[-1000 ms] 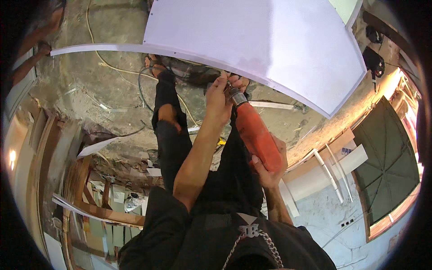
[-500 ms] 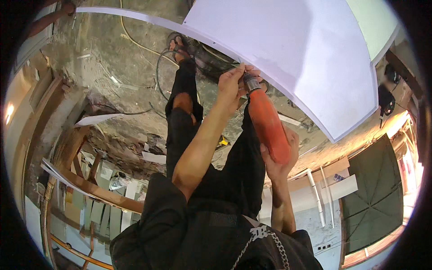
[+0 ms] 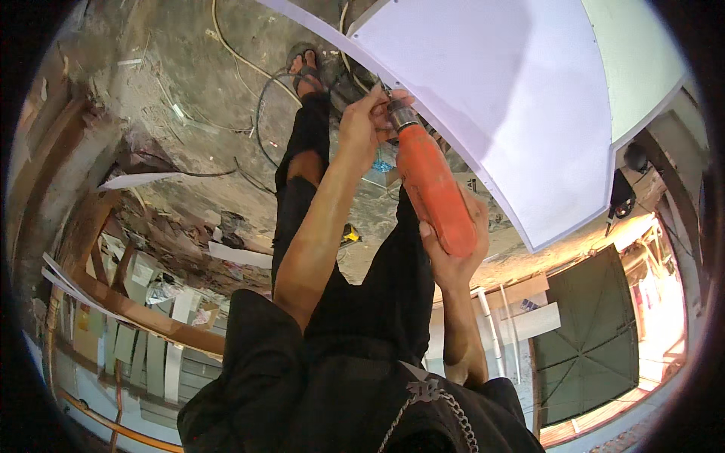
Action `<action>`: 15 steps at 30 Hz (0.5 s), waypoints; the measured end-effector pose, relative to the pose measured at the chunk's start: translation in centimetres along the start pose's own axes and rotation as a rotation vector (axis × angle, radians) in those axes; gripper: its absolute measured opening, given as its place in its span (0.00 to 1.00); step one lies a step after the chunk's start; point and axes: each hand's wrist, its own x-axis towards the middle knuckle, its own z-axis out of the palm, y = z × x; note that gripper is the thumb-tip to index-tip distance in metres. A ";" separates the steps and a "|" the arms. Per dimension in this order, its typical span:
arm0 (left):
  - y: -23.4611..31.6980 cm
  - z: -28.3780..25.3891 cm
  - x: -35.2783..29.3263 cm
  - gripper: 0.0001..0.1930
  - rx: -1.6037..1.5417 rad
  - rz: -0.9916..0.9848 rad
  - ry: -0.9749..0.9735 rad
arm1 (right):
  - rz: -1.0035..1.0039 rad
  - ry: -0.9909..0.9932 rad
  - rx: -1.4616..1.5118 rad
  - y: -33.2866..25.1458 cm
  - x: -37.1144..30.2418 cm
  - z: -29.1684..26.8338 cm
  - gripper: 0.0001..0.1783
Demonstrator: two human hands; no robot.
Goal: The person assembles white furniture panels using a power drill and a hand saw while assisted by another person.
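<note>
Between the right hand [image 3: 459, 255] and the left hand [image 3: 361, 122], an orange power drill [image 3: 434, 181] is held lengthwise. Its rear is gripped by the right; near its chuck [image 3: 402, 115] the left fingers are bunched, though whether anything is pinched there cannot be told. Just beyond the left fingertips, the edge of a white panel [image 3: 483, 75] is faced. The step seems to be lining up the drill's front end; steady aim and fingers kept clear of the chuck would be called for next.
</note>
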 end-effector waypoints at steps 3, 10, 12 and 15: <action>1.2 -1.1 0.6 0.26 -0.033 -0.066 -0.066 | 0.015 -0.014 -0.026 -1.0 0.6 0.7 0.37; 1.1 -0.8 2.7 0.20 -0.434 -0.017 -0.043 | -0.002 -0.072 -0.131 -2.6 1.7 1.5 0.36; 0.7 -0.8 3.3 0.18 -0.584 -0.073 -0.014 | 0.128 -0.063 -0.067 -2.9 1.6 1.6 0.37; 0.2 -0.8 3.7 0.19 -0.621 -0.072 -0.028 | 0.141 -0.031 -0.068 -3.5 1.9 2.1 0.37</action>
